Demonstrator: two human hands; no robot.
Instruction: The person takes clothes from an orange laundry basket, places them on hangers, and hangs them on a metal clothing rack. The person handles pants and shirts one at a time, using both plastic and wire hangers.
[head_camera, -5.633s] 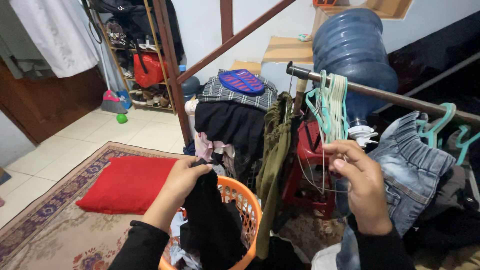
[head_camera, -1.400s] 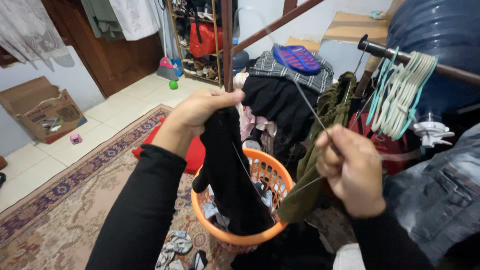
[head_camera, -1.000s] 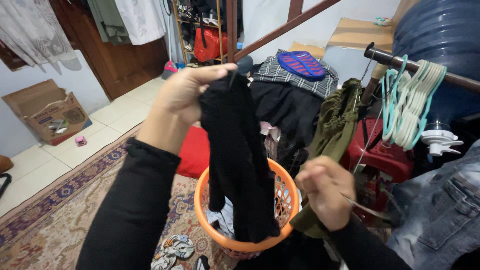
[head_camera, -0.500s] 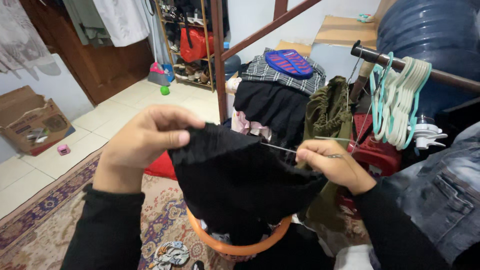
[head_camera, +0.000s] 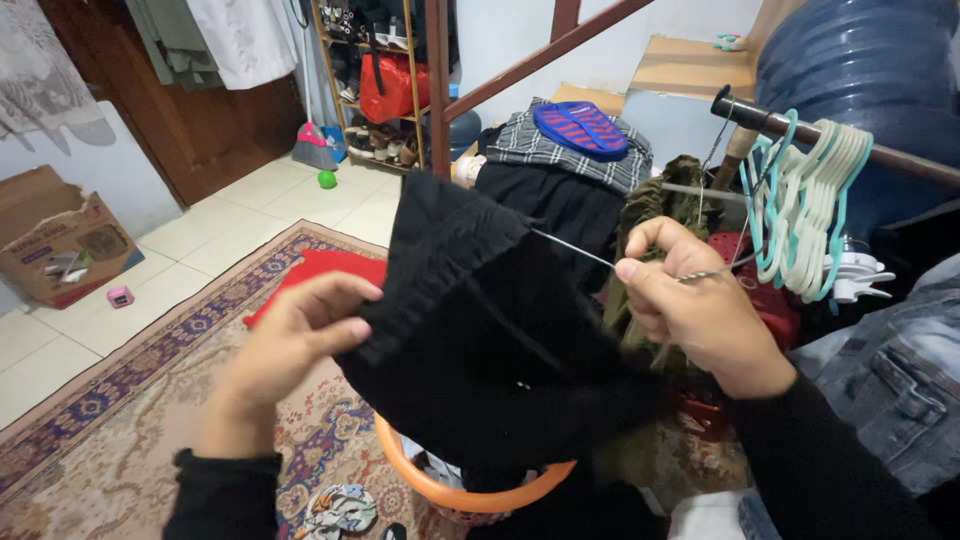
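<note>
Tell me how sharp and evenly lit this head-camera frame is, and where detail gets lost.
Head view: soft, even indoor light, no glare. The left hand is slightly motion-blurred; the right hand is sharper. The black garment reads as near-featureless dark, folds barely visible. The thin wire hanger is faint against it. Wide-angle bending shows on the clothes rail.

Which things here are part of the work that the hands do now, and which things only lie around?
In use:
left hand
right hand
black garment
wire hanger
orange basket

Lying about:
red cushion
cardboard box
green ball
plastic hangers
water jug
</note>
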